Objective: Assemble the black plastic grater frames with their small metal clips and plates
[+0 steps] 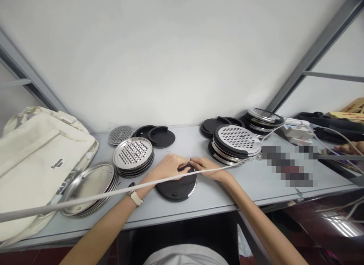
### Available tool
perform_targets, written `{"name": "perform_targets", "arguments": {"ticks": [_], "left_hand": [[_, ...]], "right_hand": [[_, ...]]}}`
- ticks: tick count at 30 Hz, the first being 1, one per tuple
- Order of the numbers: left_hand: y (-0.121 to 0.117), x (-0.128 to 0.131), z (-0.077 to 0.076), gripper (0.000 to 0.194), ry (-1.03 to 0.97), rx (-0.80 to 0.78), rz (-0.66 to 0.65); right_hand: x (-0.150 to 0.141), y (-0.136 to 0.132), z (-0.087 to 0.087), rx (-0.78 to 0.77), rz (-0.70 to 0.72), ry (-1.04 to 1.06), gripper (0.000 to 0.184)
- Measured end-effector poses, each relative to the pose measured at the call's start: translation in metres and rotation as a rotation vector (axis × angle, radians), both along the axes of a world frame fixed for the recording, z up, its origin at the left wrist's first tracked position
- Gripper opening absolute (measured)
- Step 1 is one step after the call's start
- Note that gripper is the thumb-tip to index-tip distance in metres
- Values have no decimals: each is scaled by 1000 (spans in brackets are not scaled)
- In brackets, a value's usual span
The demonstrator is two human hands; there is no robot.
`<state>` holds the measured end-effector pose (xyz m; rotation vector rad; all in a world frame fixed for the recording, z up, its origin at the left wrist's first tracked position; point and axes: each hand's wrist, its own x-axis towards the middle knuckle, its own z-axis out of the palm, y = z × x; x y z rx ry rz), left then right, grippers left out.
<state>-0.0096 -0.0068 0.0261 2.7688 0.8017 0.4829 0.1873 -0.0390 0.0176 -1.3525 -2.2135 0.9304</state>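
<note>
A round black disc (175, 189) with a thin metal rim lies on the grey table in front of me. Over its far left edge, my left hand (170, 167) is closed, thumb and forefinger pinched together. My right hand (207, 167) meets it at the disc's far right edge, its fingers also closed. Whatever the fingertips grip there is too small and covered to name. Left of the hands stands a stack of round metal grater plates (135, 154). To the right is a stack of perforated metal discs with black rims (238, 139).
Plain metal discs (91, 185) and a cream canvas bag (31, 155) are at left. Black round covers (162, 136) lie near the wall. A pale cable (113, 193) crosses the view in front of my hands. Another person's hand (351, 148) shows at far right.
</note>
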Motion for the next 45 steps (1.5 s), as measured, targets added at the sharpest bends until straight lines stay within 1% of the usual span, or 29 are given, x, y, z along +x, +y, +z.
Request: {"name": "perform_targets", "arguments": {"ticks": [4, 10, 15, 23, 28, 30, 33, 36, 38, 41, 45], "left_hand": [[0, 0, -2, 28, 12, 14, 2], [0, 0, -1, 28, 15, 10, 4], [-1, -1, 0, 27, 10, 4, 0], [1, 0, -3, 28, -4, 6, -7], [0, -1, 1, 27, 7, -23, -4], [-2, -2, 3, 24, 5, -39, 9], [-6, -2, 8, 12, -65, -70, 31], [-10, -2, 10, 27, -146, -128, -12], [-10, -3, 10, 34, -159, -165, -56], [-9, -3, 7, 38, -159, -200, -88], [-8, -2, 5, 36, -163, -197, -90]], "right_hand": [[-2, -1, 2, 10, -17, -30, 38], [-1, 2, 3, 25, -1, -80, 38], [0, 3, 0, 29, -9, -59, 38], [-2, -1, -1, 41, -41, -47, 38], [-4, -4, -3, 52, -82, -54, 38], [-4, -5, -6, 74, -93, -45, 37], [-4, -6, -10, 101, -116, -41, 37], [-3, -6, -12, 98, -110, -25, 38], [-3, -5, -12, 96, -94, -2, 37], [-3, -5, -11, 98, -91, 19, 36], [-5, -7, -8, 96, -102, 5, 37]]}}
